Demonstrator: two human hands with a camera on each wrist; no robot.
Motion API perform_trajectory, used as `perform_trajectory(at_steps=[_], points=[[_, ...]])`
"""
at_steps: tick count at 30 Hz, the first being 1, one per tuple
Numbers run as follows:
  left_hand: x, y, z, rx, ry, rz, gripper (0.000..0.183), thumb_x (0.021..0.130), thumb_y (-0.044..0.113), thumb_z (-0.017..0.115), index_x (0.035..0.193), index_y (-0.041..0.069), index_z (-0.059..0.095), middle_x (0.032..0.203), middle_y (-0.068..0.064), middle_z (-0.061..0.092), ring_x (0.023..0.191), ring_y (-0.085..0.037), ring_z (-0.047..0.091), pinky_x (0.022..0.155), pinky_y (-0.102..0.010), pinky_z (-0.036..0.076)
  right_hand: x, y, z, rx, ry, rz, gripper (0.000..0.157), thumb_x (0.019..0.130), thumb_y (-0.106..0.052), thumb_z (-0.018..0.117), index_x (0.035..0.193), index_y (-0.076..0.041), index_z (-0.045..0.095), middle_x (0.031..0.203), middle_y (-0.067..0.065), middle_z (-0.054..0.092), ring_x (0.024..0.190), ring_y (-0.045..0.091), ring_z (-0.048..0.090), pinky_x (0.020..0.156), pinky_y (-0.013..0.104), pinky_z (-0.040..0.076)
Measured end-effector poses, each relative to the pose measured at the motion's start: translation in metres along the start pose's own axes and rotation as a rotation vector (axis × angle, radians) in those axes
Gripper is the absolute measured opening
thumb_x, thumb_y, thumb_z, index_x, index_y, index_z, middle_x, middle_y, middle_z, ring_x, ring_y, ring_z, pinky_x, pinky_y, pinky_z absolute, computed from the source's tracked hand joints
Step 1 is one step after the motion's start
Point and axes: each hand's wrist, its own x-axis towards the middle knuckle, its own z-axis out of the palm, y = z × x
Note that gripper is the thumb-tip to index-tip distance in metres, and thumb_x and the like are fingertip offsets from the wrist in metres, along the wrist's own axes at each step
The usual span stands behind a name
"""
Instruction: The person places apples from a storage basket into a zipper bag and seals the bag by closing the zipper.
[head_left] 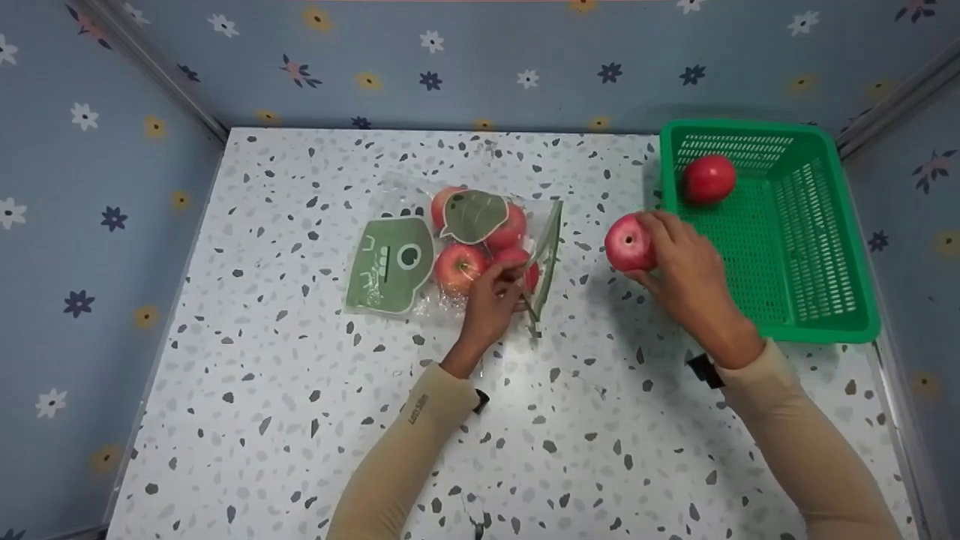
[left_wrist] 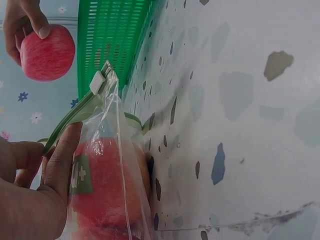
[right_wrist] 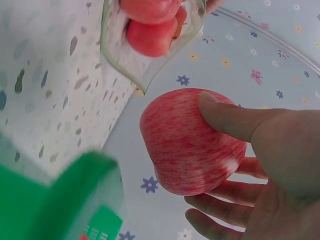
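My right hand grips a red apple between thumb and fingers, above the table beside the green basket's left side. In the right wrist view the same apple shows whole, with the thumb on top. My left hand pinches the green zip edge of a clear plastic bag printed with green cartoon shapes. Inside the bag lie several red apples. The left wrist view shows the bag's mouth parted, with a white slider on its zip.
A green plastic basket with slotted walls stands at the right of the speckled white table. One red apple lies in its back left corner. Flower-patterned panels enclose the table at the back and both sides.
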Motion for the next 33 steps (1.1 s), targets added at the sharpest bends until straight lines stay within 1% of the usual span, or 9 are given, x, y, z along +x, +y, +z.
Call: perform_trajectory(at_steps=[4, 7, 10, 13, 16, 19, 24, 29, 33], points=[[0.0, 0.0, 0.0, 0.0, -0.002, 0.007, 0.027, 0.104, -0.006, 0.058, 0.13, -0.007, 0.065, 0.113, -0.021, 0.064, 0.089, -0.021, 0.07, 0.072, -0.033, 0.067, -0.002, -0.009, 0.01, 0.01, -0.017, -0.017, 0.082, 0.079, -0.011, 0.095, 0.148, -0.001, 0.051, 0.146, 0.023, 0.055, 0.13, 0.043, 0.055, 0.1, 0.065, 0.053], [0.0, 0.0, 0.0, -0.008, -0.002, 0.014, 0.027, 0.104, -0.006, 0.058, 0.13, -0.008, 0.065, 0.113, -0.021, 0.064, 0.09, -0.024, 0.07, 0.073, -0.039, 0.068, -0.003, -0.014, 0.019, 0.02, -0.029, -0.033, 0.081, 0.079, -0.011, 0.095, 0.147, -0.001, 0.052, 0.146, 0.022, 0.056, 0.133, 0.043, 0.055, 0.101, 0.064, 0.054], [-0.001, 0.0, 0.0, -0.015, 0.0, 0.019, 0.027, 0.104, -0.006, 0.058, 0.13, -0.008, 0.065, 0.113, -0.022, 0.064, 0.092, -0.028, 0.071, 0.072, -0.041, 0.068, -0.004, -0.019, 0.028, 0.023, -0.043, -0.043, 0.081, 0.079, -0.012, 0.095, 0.147, -0.001, 0.052, 0.146, 0.022, 0.056, 0.132, 0.042, 0.055, 0.101, 0.062, 0.055], [-0.001, 0.0, 0.0, -0.002, 0.005, 0.022, 0.027, 0.104, -0.006, 0.059, 0.13, -0.007, 0.066, 0.113, -0.021, 0.064, 0.092, -0.029, 0.071, 0.072, -0.038, 0.068, -0.004, -0.024, 0.037, 0.035, -0.056, -0.047, 0.079, 0.08, -0.013, 0.095, 0.146, -0.001, 0.053, 0.144, 0.022, 0.057, 0.129, 0.042, 0.057, 0.101, 0.061, 0.055], [-0.001, 0.0, 0.0, 0.004, 0.005, 0.02, 0.027, 0.104, -0.006, 0.059, 0.13, -0.007, 0.066, 0.113, -0.021, 0.064, 0.093, -0.027, 0.07, 0.072, -0.036, 0.068, -0.003, -0.027, 0.045, 0.051, -0.066, -0.05, 0.077, 0.081, -0.013, 0.094, 0.145, -0.001, 0.054, 0.143, 0.021, 0.058, 0.128, 0.041, 0.058, 0.102, 0.06, 0.055], [0.0, 0.0, 0.0, 0.005, 0.003, 0.015, 0.027, 0.104, -0.006, 0.059, 0.131, -0.006, 0.066, 0.114, -0.021, 0.064, 0.093, -0.024, 0.069, 0.072, -0.035, 0.068, -0.002, -0.03, 0.053, 0.061, -0.08, -0.046, 0.076, 0.082, -0.014, 0.093, 0.146, -0.002, 0.053, 0.143, 0.02, 0.058, 0.127, 0.04, 0.059, 0.102, 0.059, 0.056], [0.0, -0.001, 0.0, 0.013, 0.002, 0.014, 0.028, 0.104, -0.006, 0.058, 0.131, -0.005, 0.066, 0.113, -0.02, 0.064, 0.092, -0.021, 0.069, 0.073, -0.035, 0.068, 0.0, -0.031, 0.065, 0.089, -0.095, -0.042, 0.077, 0.082, -0.011, 0.093, 0.147, -0.002, 0.053, 0.144, 0.02, 0.057, 0.126, 0.041, 0.059, 0.1, 0.059, 0.056], [0.0, 0.0, 0.0, 0.003, 0.002, 0.011, 0.028, 0.104, -0.006, 0.058, 0.132, -0.005, 0.066, 0.114, -0.021, 0.064, 0.093, -0.023, 0.069, 0.074, -0.036, 0.068, 0.002, -0.033, 0.074, 0.093, -0.099, -0.037, 0.078, 0.081, -0.01, 0.093, 0.147, -0.003, 0.052, 0.145, 0.019, 0.057, 0.126, 0.041, 0.059, 0.1, 0.058, 0.056], [0.0, -0.001, 0.0, 0.0, 0.001, 0.018, 0.029, 0.104, -0.006, 0.058, 0.132, -0.006, 0.066, 0.113, -0.021, 0.064, 0.094, -0.027, 0.07, 0.073, -0.036, 0.068, 0.003, -0.035, 0.08, 0.095, -0.096, -0.032, 0.078, 0.081, -0.01, 0.093, 0.147, -0.004, 0.053, 0.145, 0.019, 0.057, 0.127, 0.039, 0.059, 0.101, 0.058, 0.056]])
